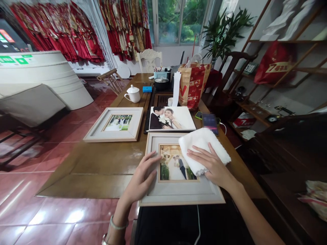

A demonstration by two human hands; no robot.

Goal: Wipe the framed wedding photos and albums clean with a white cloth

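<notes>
A pale framed photo [178,192] lies flat at the near edge of the wooden table [102,163]. My left hand [141,178] rests on the frame's left side, fingers stretched out flat. My right hand [211,163] presses a folded white cloth [204,144] onto the frame's upper right part, fingers spread over the cloth. A second framed photo [114,124] lies further left, and an unframed wedding picture [171,118] lies just beyond the near frame.
A phone [209,122] with a cable lies right of the pictures. Further back stand a white lidded cup [133,93], a blue box [147,89], a tea tray [160,98] and a red paper bag [192,85]. Shelves stand on the right, red garments hang behind.
</notes>
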